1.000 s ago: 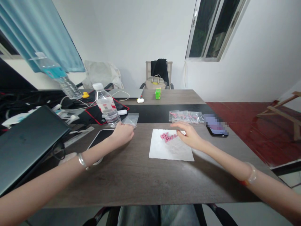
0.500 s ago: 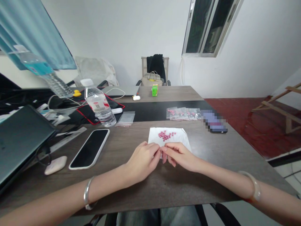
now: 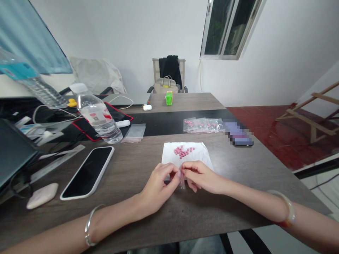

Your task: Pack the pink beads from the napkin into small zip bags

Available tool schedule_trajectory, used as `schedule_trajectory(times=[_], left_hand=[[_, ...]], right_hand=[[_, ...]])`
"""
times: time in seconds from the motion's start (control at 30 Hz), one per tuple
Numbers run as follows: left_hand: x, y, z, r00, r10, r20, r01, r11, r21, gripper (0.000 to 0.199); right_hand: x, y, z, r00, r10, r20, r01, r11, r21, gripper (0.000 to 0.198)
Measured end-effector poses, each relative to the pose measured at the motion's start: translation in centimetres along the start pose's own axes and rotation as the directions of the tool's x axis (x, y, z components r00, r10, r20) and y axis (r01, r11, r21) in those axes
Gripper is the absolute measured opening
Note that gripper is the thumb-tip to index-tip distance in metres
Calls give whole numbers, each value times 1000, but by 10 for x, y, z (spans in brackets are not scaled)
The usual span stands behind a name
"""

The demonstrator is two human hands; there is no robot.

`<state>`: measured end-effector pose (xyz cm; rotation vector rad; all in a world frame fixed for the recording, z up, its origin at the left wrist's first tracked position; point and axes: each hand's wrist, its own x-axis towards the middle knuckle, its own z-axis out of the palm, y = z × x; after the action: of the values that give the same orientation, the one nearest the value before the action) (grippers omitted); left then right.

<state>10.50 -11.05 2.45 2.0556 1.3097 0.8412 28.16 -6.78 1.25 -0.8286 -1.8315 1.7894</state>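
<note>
"What is happening?"
"The left hand (image 3: 160,188) and right hand (image 3: 202,179) are pinching a clear bag (image 3: 182,182) between them, by the white paper (image 3: 202,155), seemingly opening it; parting its sides is calling for light, opposed pulls."

Sheet of paper (image 3: 200,154) at centre, things to either side

The sheet lies on the desk (image 3: 132,169) before the person, pellets (image 3: 180,152) on its far half. At its near edge the left hand (image 3: 162,185) and right hand (image 3: 203,178) meet, a plastic bag (image 3: 182,181) between their fingertips. Beyond, to the right, packets of pellets (image 3: 203,126) lie in a row, a phone (image 3: 238,134) at their right end. Beyond, to the left, flat bags (image 3: 136,133) lie just right of a bottle (image 3: 95,115); another bottle (image 3: 31,80) is farther left. Nearer, on the left, are a second phone (image 3: 87,173) and, left of it, a laptop (image 3: 14,151). A box (image 3: 168,98) sits towards the desk's far end; behind the desk, a chair (image 3: 156,69) bears a handbag (image 3: 164,88).
</note>
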Motion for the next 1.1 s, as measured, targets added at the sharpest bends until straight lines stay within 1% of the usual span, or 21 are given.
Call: schedule_trajectory(times=[0.13,0.23,0.33,0.4,0.47,0.53,0.57,0.67,0.7,0.73,0.93,1.03,1.1], left_hand=[[-2,-4,0,998,41,-47,-38,997,67,23],[-2,-5,1,990,121,-75,-112,987,115,22],[-1,-5,3,967,242,-78,-226,958,174,21],[-3,-5,4,950,297,-96,-271,937,219,19],[-5,-6,5,936,329,-126,-284,917,280,15],[-7,-6,6,924,351,-153,-283,896,343,7],[-8,-6,6,921,358,-156,-281,885,371,11],[-9,-8,7,922,359,-142,-273,867,417,47],[-8,-9,8,927,350,-134,-265,865,426,56],[-7,-10,8,933,336,-128,-253,866,431,60],[-4,-9,9,958,251,-141,-165,881,443,65],[-3,-5,7,967,218,-128,-144,890,432,65],[-3,-4,7,971,211,-110,-146,894,424,63]], right_hand=[[-1,0,2,999,31,-23,-30,999,26,11],[0,2,2,998,57,-40,-55,997,54,9],[0,4,1,997,70,-44,-67,995,72,10],[-1,3,1,997,65,-47,-62,996,68,13],[-3,1,1,997,58,-48,-56,997,50,16],[-4,-1,1,998,55,-42,-54,998,29,20],[-5,-2,1,998,55,-38,-54,998,23,21],[-5,-5,1,999,49,-23,-48,999,26,17],[-5,-5,2,999,45,-14,-45,999,28,15],[-5,-6,2,999,42,-5,-42,999,30,14],[-4,-8,2,1000,25,-10,-25,999,46,17],[-2,-7,1,999,39,-7,-39,996,84,12],[-1,-5,1,1000,28,5,-28,993,112,12]])
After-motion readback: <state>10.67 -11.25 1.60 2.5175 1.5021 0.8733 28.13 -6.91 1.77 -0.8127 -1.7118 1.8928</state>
